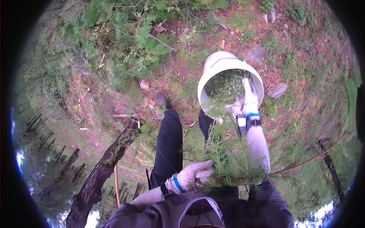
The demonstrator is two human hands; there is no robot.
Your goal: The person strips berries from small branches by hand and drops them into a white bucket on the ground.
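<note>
While the left hand [194, 174], in a pale knitted work glove with a blue cuff band, is clenched around the near end of a cedar branch [228, 159], the right hand [248, 97] in a matching glove reaches out over a white plastic bucket [213, 64], its fingers loosely spread above the contents; whether it grips anything there I cannot tell. The branch is a thin reddish-brown stem that curves away toward the right edge of the view, carrying flat, feathery sprays of bright green scale-like foliage that bunch thickly between the two hands and reach up to touch the near rim of the bucket. The bucket sits low in front of the person, just beside the right leg, and is filled most of the way with small pale green bits, too fine to make out singly. Under it lies a forest floor [311, 60] of reddish needle litter, grass patches and grey stones. A dark tree trunk [102, 171] slants up at lower left.
</note>
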